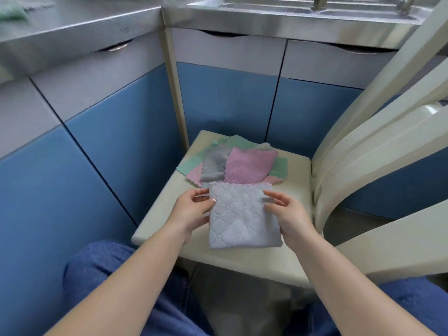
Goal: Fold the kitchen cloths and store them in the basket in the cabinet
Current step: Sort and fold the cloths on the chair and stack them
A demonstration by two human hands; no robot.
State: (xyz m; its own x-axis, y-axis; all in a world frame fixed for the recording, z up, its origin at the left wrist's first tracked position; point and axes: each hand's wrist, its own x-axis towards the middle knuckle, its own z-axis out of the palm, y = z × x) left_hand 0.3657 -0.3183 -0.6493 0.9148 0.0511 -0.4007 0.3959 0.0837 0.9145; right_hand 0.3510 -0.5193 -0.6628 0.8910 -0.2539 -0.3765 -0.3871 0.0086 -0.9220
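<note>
A pale grey quilted cloth (pixel 240 217), folded to a rough square, rests over the front of a cream chair seat (pixel 295 170). My left hand (pixel 194 212) pinches its left edge and my right hand (pixel 288 214) grips its right edge. Behind it lies a loose pile of cloths: a pink one (pixel 249 166) on top, a grey one (pixel 215 163) beside it, and green ones (pixel 242 141) underneath. No basket is in view.
Blue and grey cabinet doors (pixel 228 98) stand shut behind and to the left of the chair. A steel counter with a sink (pixel 291 10) runs above. The chair's cream backrest (pixel 378 146) rises at the right. More cloths (pixel 14 10) lie on the far left counter.
</note>
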